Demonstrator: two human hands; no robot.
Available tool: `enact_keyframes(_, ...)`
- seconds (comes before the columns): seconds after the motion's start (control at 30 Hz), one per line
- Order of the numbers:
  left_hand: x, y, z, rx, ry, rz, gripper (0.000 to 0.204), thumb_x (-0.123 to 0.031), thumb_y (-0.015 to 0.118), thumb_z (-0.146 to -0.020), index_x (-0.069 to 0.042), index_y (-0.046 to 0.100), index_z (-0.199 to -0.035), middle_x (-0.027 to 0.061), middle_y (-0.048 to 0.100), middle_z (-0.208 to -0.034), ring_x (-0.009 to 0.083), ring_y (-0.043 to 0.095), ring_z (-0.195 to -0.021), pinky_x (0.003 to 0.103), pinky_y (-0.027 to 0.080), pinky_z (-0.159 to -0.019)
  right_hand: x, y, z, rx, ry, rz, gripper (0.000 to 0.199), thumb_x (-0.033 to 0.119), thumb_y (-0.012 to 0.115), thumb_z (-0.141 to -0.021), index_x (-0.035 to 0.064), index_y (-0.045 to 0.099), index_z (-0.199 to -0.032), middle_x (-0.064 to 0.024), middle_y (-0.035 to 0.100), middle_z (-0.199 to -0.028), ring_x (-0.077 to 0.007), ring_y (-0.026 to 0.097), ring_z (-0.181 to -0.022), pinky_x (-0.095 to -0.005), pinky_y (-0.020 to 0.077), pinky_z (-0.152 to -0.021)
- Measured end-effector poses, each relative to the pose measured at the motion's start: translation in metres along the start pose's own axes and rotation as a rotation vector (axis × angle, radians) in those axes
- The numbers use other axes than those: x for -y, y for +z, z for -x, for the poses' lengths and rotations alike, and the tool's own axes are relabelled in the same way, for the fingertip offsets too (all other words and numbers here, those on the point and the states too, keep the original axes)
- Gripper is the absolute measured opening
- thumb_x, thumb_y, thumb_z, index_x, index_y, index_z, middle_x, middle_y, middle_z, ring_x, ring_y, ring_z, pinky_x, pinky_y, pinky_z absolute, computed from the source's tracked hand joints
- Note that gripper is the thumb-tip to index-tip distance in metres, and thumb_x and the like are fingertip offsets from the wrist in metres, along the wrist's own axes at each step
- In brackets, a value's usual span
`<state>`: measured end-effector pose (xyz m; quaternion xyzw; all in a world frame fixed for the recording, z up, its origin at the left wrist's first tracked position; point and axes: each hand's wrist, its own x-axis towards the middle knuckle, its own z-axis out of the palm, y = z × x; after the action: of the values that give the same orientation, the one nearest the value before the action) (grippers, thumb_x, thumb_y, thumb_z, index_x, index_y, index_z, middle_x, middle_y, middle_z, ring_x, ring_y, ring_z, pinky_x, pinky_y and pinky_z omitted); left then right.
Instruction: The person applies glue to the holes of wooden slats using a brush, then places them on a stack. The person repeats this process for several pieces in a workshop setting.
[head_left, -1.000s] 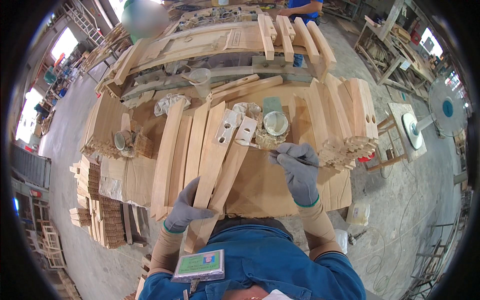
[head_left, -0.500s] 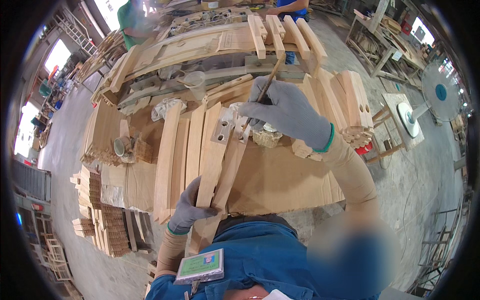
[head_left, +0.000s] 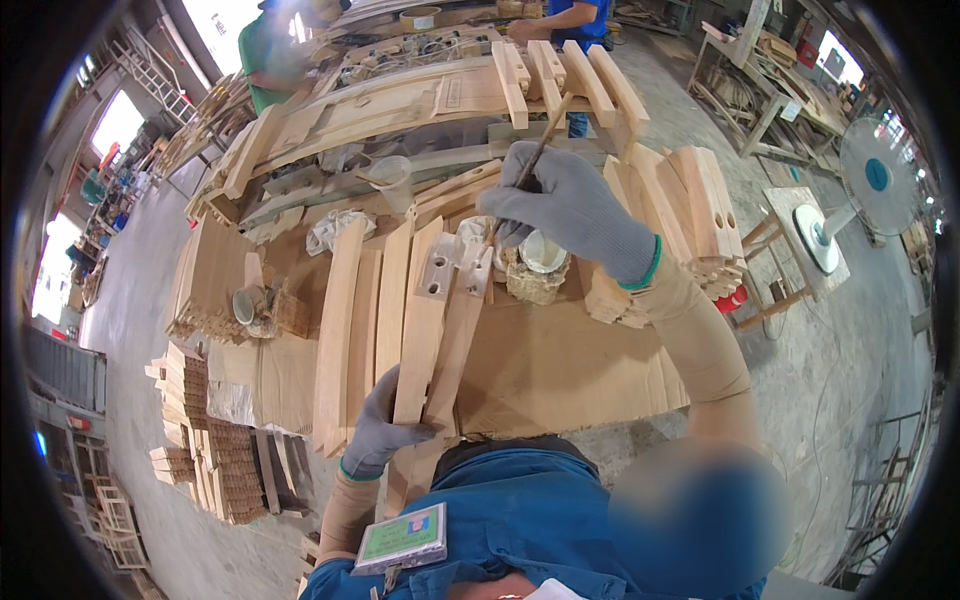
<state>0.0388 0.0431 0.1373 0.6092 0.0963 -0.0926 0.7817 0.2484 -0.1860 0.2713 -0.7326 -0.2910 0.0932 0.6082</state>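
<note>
My left hand (head_left: 385, 430), in a grey glove, is closed round the near part of a pale wooden bar (head_left: 422, 335). A second bar (head_left: 463, 335) lies against its right side. Both far ends have drilled holes and a whitish wet-looking patch. My right hand (head_left: 575, 205), also gloved, pinches a thin brown stick (head_left: 536, 160). Its lower tip is close to the end of the second bar; whether it touches I cannot tell. Just beneath the right hand stands a crusted pot (head_left: 540, 270) with a white rim. More bars (head_left: 340, 335) lie to the left.
Cardboard (head_left: 570, 360) covers the bench. Stacked wooden parts stand left (head_left: 205, 270) and right (head_left: 710, 200). A clear plastic cup (head_left: 392, 180), a crumpled cloth (head_left: 338, 230) and a tipped cup (head_left: 250, 303) are around. A fan (head_left: 825, 235) is at right. Two people work across the bench.
My right hand has lifted slightly away from the bar ends with the stick, so more of the pot shows. My left hand keeps its hold. The whole view has shifted a little.
</note>
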Motion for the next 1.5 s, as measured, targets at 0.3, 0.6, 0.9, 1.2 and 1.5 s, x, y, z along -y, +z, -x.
enact_keyframes(0.3, -0.01, 0.012, 0.006, -0.003, 0.05, -0.019, 0.088, 0.005, 0.076, -0.051, 0.0, 0.042, -0.132, 0.007, 0.055, -0.117, 0.019, 0.053, -0.11, 0.033, 0.042, -0.097, -0.005, 0.0, -0.003, 0.113, -0.026, 0.153, 0.025, 0.013, 0.066, -0.083, 0.0062, 0.045, -0.071, -0.0036, 0.062, -0.068, -0.0076, 0.061, -0.058, -0.0208, 0.0512, -0.055)
enact_keyframes(0.6, -0.009, 0.009, 0.002, -0.003, 0.004, -0.106, 0.087, 0.0, 0.077, -0.049, 0.0, 0.044, -0.13, 0.0056, 0.056, -0.113, 0.0177, 0.053, -0.108, 0.032, 0.042, -0.095, 0.005, -0.012, 0.002, 0.083, -0.046, 0.145, 0.023, 0.014, 0.065, -0.083, 0.004, 0.048, -0.071, -0.0052, 0.061, -0.065, -0.0091, 0.061, -0.058, -0.0223, 0.0496, -0.055)
enact_keyframes(0.9, -0.007, 0.003, -0.002, -0.006, -0.002, -0.071, 0.095, -0.001, 0.08, -0.047, 0.002, 0.04, -0.134, 0.0084, 0.055, -0.122, 0.0183, 0.052, -0.113, 0.031, 0.04, -0.098, -0.031, -0.002, 0.056, -0.248, -0.113, -0.35, 0.017, 0.0, 0.061, -0.085, 0.0018, 0.047, -0.075, -0.0106, 0.062, -0.077, -0.0127, 0.062, -0.068, -0.0253, 0.0518, -0.06)
enact_keyframes(1.2, -0.007, -0.004, -0.001, 0.056, 0.014, -0.034, 0.096, -0.001, 0.08, -0.046, 0.003, 0.04, -0.133, 0.0091, 0.055, -0.123, 0.0189, 0.052, -0.114, 0.031, 0.039, -0.099, -0.084, 0.044, 0.08, -0.525, -0.28, -0.649, 0.016, -0.011, 0.058, -0.081, 0.0016, 0.048, -0.08, -0.0142, 0.062, -0.092, -0.0206, 0.063, -0.085, -0.0337, 0.0548, -0.079)
enact_keyframes(1.5, -0.006, -0.001, -0.001, 0.041, -0.006, -0.037, 0.094, -0.004, 0.08, -0.047, 0.003, 0.041, -0.132, 0.0096, 0.056, -0.121, 0.0192, 0.052, -0.113, 0.032, 0.04, -0.098, -0.097, 0.038, 0.081, -0.513, -0.387, -0.529, 0.023, -0.015, 0.064, -0.074, 0.0021, 0.049, -0.077, -0.0125, 0.064, -0.095, -0.0203, 0.062, -0.091, -0.0324, 0.0514, -0.086)
